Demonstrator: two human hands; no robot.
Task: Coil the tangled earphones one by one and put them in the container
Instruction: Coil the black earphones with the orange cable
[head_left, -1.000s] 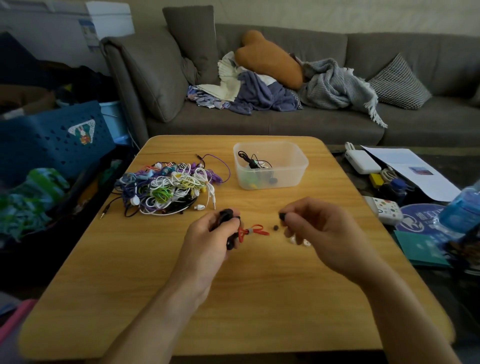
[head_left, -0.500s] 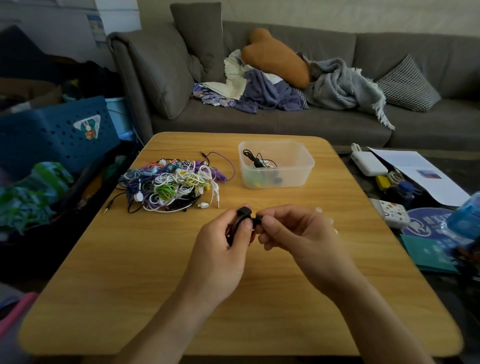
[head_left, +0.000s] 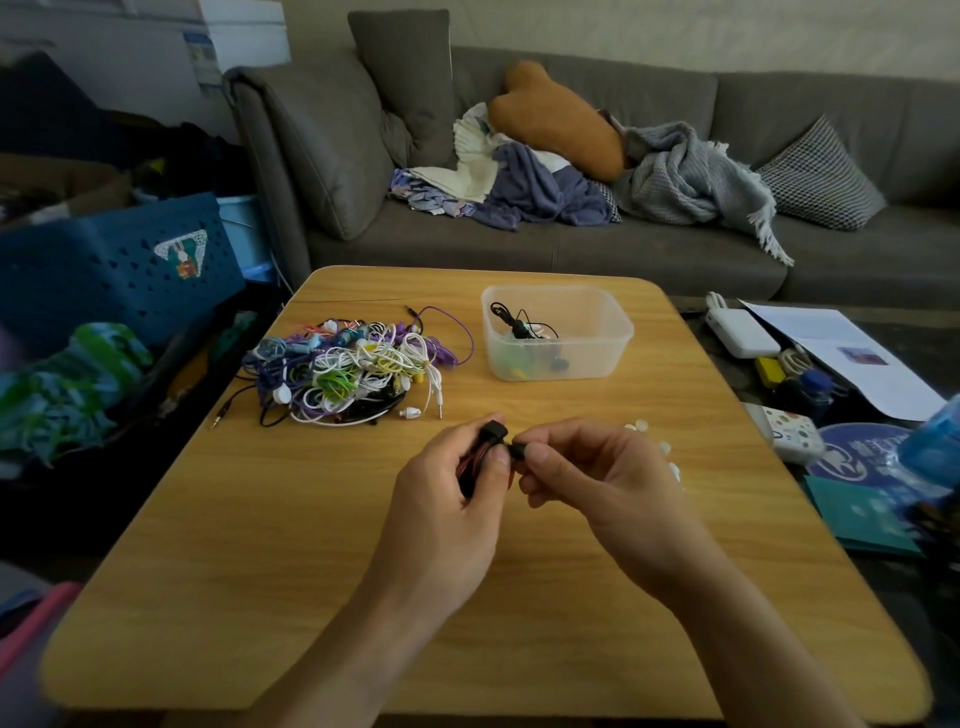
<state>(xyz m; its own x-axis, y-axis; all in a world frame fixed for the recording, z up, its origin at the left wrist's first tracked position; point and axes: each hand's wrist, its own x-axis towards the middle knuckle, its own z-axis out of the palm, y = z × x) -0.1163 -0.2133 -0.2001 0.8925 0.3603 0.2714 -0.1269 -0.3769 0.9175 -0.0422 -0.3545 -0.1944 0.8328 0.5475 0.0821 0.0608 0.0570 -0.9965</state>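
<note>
We see both hands meeting above the middle of the wooden desk (head_left: 311, 545). The left hand (head_left: 447, 514) has its fingers curled round a small coil of red and black earphones (head_left: 485, 457), thumb pressed on top of the bundle. The right hand (head_left: 587, 478) pinches a black end piece of the same earphones between thumb and forefinger, right against the left thumb; we think it is an earbud or plug, but it is too small to tell which.

Further back on the left side of the desk lies the tangled pile of earphones (head_left: 353, 371), white, purple, green and blue cords knotted together, with a black plug trailing toward the near left. To the right of the pile, apart from it, stands the clear plastic container (head_left: 613, 332), holding a black earphone and a few coloured bits at the bottom. A few small white pieces (head_left: 670, 467) lie on the desk just beyond the right hand. A grey sofa (head_left: 649, 244) stands behind the desk.
</note>
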